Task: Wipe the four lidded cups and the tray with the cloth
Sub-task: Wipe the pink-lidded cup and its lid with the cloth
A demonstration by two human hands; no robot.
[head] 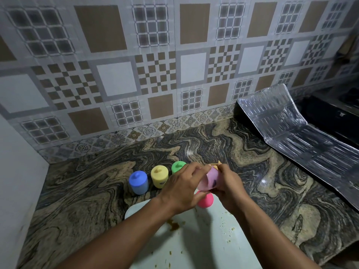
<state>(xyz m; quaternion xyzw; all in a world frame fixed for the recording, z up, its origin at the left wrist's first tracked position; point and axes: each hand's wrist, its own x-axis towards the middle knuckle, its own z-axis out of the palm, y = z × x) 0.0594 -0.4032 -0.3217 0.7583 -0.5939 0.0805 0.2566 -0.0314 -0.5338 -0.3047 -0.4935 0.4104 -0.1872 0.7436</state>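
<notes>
Four cups in view, all with lids on, so what is inside them cannot be seen. Three stand in a row on the counter (242, 152) at centre frame: blue cup (138, 182) on the left, yellow cup (159, 175) next to it, and green cup (177, 166) half hidden behind the knuckles. The pink cup (205, 200) sits apart from them, on the far edge of the tray (194, 249) at bottom centre. That tray is pale, and it carries a brown stain (173, 225) and scattered crumbs.

Now the hands, and both are on the cloth (210, 179), a pale pink piece with a dark smudge. It is bunched up just above the pink cup, though contact with the cup cannot be made out. The left hand (180, 189) has its fingers curled over the cloth's left side, back of the hand facing up. The right hand (231, 187) grips it from the right with fingers folded in tight. Both forearms come up from the bottom of the frame and meet over the tray's far end.

A creased foil sheet (291, 133) lies at right, and a tiled wall (116, 74) fills the top.
</notes>
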